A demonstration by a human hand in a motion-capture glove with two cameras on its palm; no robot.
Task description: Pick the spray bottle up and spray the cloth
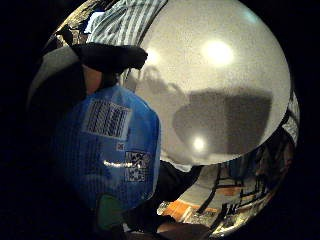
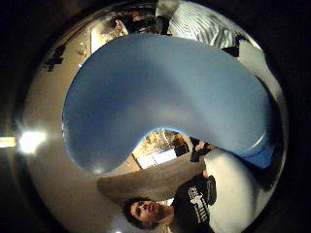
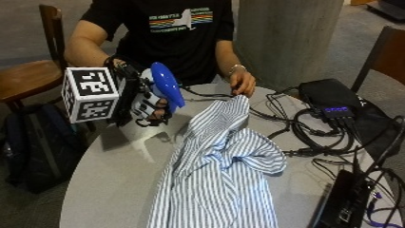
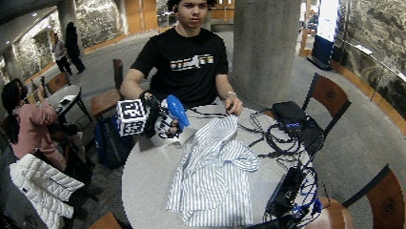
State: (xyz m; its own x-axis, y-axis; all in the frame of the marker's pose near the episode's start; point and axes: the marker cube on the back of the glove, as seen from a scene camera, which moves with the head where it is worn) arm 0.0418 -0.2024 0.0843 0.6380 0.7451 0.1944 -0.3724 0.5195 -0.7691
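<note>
My gloved right hand (image 3: 144, 102) grips a blue spray bottle (image 3: 166, 84) and holds it up above the left part of the round grey table (image 3: 120, 180), its blue head turned toward the cloth. The bottle's labelled body (image 1: 107, 150) and its curved blue head (image 2: 160, 92) fill the palm views. A blue-and-white striped cloth (image 3: 218, 175) lies crumpled across the middle of the table. The person's bare left hand (image 3: 243, 84) pinches the cloth's far corner. The same bottle (image 4: 174, 110) and cloth (image 4: 212, 174) show in the wide outside view.
Black boxes and tangled cables (image 3: 316, 128) crowd the table's right side. A wooden chair (image 3: 32, 71) and a dark backpack (image 3: 32, 142) stand to the left of the table. A concrete pillar (image 3: 284, 33) rises behind it.
</note>
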